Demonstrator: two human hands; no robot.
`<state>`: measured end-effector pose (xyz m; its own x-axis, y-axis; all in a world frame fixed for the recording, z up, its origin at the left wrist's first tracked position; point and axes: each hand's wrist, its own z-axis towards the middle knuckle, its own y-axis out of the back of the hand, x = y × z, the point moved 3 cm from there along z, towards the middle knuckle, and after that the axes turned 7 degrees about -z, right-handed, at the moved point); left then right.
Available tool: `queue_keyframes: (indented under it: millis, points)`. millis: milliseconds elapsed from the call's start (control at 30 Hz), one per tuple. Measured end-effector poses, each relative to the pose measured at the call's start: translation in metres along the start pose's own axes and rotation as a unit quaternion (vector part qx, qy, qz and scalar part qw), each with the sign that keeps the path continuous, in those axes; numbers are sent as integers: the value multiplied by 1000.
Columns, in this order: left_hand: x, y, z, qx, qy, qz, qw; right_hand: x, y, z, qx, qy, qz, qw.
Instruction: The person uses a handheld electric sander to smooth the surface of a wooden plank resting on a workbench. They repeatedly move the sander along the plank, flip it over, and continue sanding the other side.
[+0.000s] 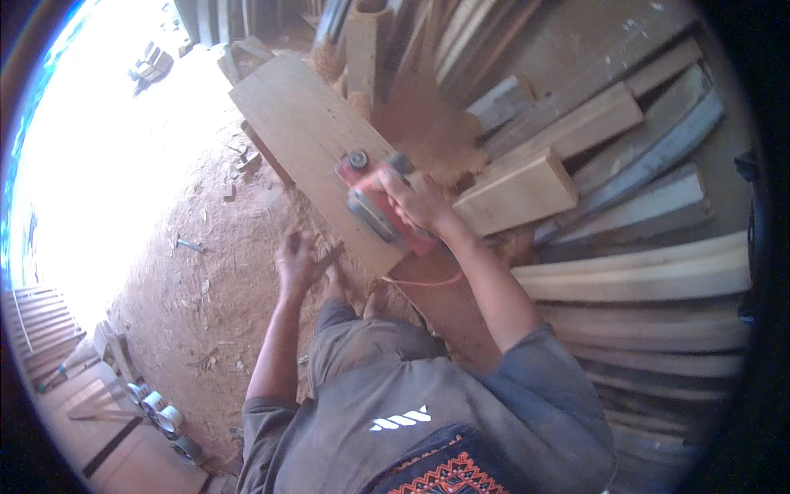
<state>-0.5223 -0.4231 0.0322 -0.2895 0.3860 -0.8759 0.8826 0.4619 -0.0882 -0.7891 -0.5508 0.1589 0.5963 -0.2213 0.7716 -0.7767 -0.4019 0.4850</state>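
Observation:
My right hand (411,200) is wrapped round the handle of a red and dark power tool (374,206), which looks like an electric planer. It rests on a wide, pale wooden board (300,123), toward the board's near end, and is slightly blurred. From its rear a reddish cord (428,283) curves off beside my right forearm. My left hand (300,263) hangs left of the board's near end, fingers spread, holding nothing. My bare feet show just below it.
Stacked planks (634,272) and thick timber pieces (518,193) fill the right side. More boards lean at the back, beside a sawdust heap (428,123). Shavings and offcuts cover the dirt floor (189,288). A small metal tool (190,245) lies there; pale rolls (156,403) sit at lower left.

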Motion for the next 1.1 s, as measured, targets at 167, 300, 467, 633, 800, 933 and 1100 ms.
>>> queue_keyframes:
  millis: [167, 300, 467, 633, 800, 933, 1100]
  points:
    - [-51, 92, -17, -130, -35, 60, 989, -70, 26, -154, -25, 19, 51, 998]
    - [-112, 109, -55, -88, -171, -39, 981, -115, 30, -246, -48, -107, 92, 989]
    - [-134, 40, -85, 124, -201, -12, 972, -132, 22, -293, -80, -145, 100, 981]
    - [-85, -37, -103, 291, -160, 65, 941, -144, 14, -305, -104, -159, 60, 980]
    - [-50, -65, -92, 305, -146, 115, 934, -170, 2, -301, -129, -134, 42, 982]
    - [-43, -62, -83, 305, -148, 162, 927, -177, -11, -295, -134, -106, 100, 980]
    - [-44, -59, -86, 306, -149, 191, 921, -173, -8, -295, -148, -100, 137, 974]
